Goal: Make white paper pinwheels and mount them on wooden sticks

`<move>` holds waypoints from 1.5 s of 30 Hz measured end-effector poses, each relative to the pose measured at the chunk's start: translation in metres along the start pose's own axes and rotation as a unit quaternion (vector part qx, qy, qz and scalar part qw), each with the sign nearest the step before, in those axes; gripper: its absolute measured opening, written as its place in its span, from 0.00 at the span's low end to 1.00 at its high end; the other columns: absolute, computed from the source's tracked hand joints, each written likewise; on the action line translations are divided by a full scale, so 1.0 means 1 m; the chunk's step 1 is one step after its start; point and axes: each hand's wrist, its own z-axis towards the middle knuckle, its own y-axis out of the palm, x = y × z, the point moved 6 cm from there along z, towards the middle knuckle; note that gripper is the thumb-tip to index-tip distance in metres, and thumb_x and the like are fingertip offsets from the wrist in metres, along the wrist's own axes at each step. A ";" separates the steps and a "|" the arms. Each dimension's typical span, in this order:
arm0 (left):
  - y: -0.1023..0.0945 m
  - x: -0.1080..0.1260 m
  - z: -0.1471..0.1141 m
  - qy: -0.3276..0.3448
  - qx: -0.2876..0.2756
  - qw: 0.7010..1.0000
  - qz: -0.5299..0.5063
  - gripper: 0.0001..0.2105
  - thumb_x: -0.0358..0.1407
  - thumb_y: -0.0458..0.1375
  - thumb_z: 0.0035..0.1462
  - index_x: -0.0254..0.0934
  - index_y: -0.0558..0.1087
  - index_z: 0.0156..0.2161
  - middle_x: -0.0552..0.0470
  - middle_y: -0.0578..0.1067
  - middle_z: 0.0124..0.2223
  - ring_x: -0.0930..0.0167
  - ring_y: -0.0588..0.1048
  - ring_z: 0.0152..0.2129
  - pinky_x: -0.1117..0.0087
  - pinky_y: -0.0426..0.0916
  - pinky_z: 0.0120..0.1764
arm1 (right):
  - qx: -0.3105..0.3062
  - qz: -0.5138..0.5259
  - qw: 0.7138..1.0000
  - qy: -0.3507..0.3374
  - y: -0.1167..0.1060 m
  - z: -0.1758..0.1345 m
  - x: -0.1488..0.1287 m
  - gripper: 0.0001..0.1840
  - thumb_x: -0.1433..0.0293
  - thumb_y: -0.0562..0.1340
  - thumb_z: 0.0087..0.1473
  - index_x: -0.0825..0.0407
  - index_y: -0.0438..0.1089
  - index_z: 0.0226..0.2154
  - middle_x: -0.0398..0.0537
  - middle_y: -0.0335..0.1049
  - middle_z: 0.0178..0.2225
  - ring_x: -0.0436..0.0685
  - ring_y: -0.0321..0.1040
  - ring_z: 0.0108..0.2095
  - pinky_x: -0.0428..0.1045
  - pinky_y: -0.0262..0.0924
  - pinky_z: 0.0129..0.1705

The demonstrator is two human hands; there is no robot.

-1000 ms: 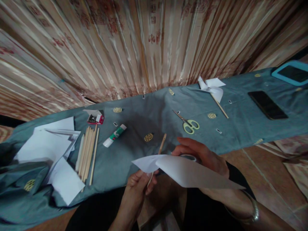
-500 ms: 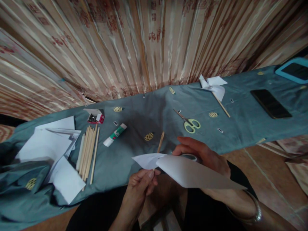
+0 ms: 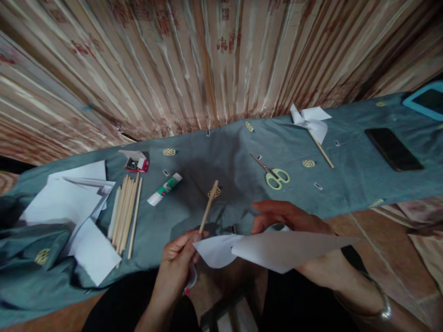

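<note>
Held in the air, at the near edge of the desk [image 3: 152, 230], as a folded white paper pinwheel [image 3: 277, 251], with a wooden stick [image 3: 209, 205] just to its left. Likely to weigh almost nothing, flex under a light squeeze and crease or tear easily; best taken at the layered centre rather than by a loose blade. For the stick, expect light, stiff, smooth handling; best pinched along the shaft. Stretches nearly level, in the paper's case, from a short tip at left to a long, tapering point at right; runs, in the stick's case, away toward the curtain [image 3: 194, 69], leaning slightly right. In the left grip [image 3: 178, 256], closed with thumb and fingers on the stick. In the right grip [image 3: 294, 219], curled behind the paper's upper edge; cannot tell how far closed, being hidden there. Farther out on the desk, find scissors [image 3: 272, 173], a glue stick [image 3: 164, 189], a bundle of sticks [image 3: 124, 210], stacked paper [image 3: 65, 200] and, at right, another pinwheel [image 3: 309, 123].
</note>
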 end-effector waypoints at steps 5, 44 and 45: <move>-0.008 0.007 0.000 0.018 0.022 0.999 -0.013 0.22 0.53 0.68 0.40 0.33 0.80 0.31 0.56 0.70 0.20 0.79 0.58 0.15 0.77 0.50 0.18 | -0.085 -0.035 0.995 -0.027 0.011 -0.004 0.000 0.24 0.75 0.61 0.54 0.47 0.63 0.54 0.41 0.78 0.35 0.50 0.75 0.33 0.44 0.68 0.35; 0.025 -0.086 -0.041 -0.172 -0.145 0.974 0.021 0.23 0.56 0.63 0.49 0.35 0.79 0.26 0.54 0.69 0.22 0.78 0.59 0.17 0.77 0.56 0.21 | -0.026 -0.272 0.960 0.067 0.020 -0.022 0.050 0.25 0.59 0.53 0.63 0.46 0.59 0.61 0.44 0.79 0.36 0.57 0.78 0.39 0.50 0.74 0.43; 0.025 -0.088 -0.042 -0.175 -0.146 0.974 0.015 0.22 0.56 0.63 0.49 0.35 0.79 0.27 0.54 0.69 0.22 0.78 0.59 0.17 0.76 0.57 0.21 | -0.027 -0.269 0.960 0.075 0.020 -0.022 0.051 0.25 0.57 0.53 0.64 0.45 0.59 0.60 0.45 0.79 0.36 0.58 0.78 0.39 0.50 0.74 0.43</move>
